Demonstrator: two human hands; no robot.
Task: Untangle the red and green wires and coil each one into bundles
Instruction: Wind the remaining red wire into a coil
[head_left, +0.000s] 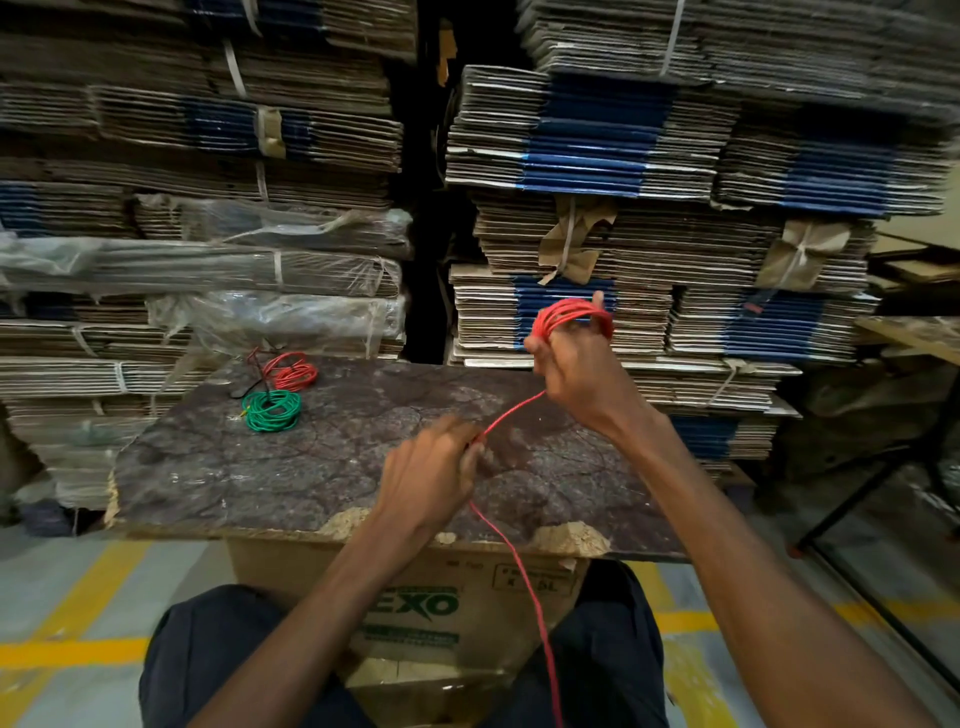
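My right hand (582, 364) is raised above the board with several loops of red wire (566, 314) wound around its fingers. From it the red wire runs down-left into my left hand (436, 473), which pinches it over the board's near half. Below that hand the loose red wire (535, 597) trails down between my knees and out of view. A coiled green bundle (271, 410) lies on the board at the far left. Just behind it sits a coiled red bundle (291, 371).
The work surface is a worn dark board (260, 478) with chipped edges, resting on a cardboard box (415, 613). Tall stacks of flattened cartons (649, 156) rise right behind it. A dark metal frame (883, 467) stands at right. Yellow lines mark the floor.
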